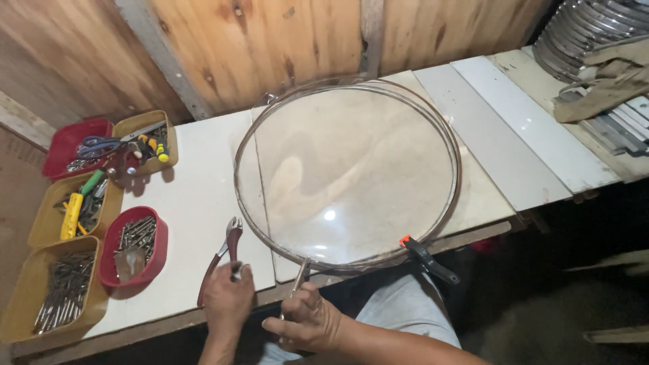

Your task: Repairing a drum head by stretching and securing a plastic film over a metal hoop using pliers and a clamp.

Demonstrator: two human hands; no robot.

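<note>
A large round clear dome with a metal rim (348,169) lies flat on the white workbench (196,203). My left hand (228,301) grips the handles of dark red pliers (230,247), whose jaws point away from me just left of the rim. My right hand (307,321) holds a thin metal tool (299,276) whose tip touches the rim's near edge. A black clamp with an orange tip (424,257) bites the rim at the bench's front edge, to the right of my hands.
Red and yellow trays (128,250) at the left hold screws, nails, scissors and screwdrivers. Plywood wall runs behind the bench. Stacked metal rings (581,30) and a folded cloth (608,84) sit at the far right. The floor below is dark.
</note>
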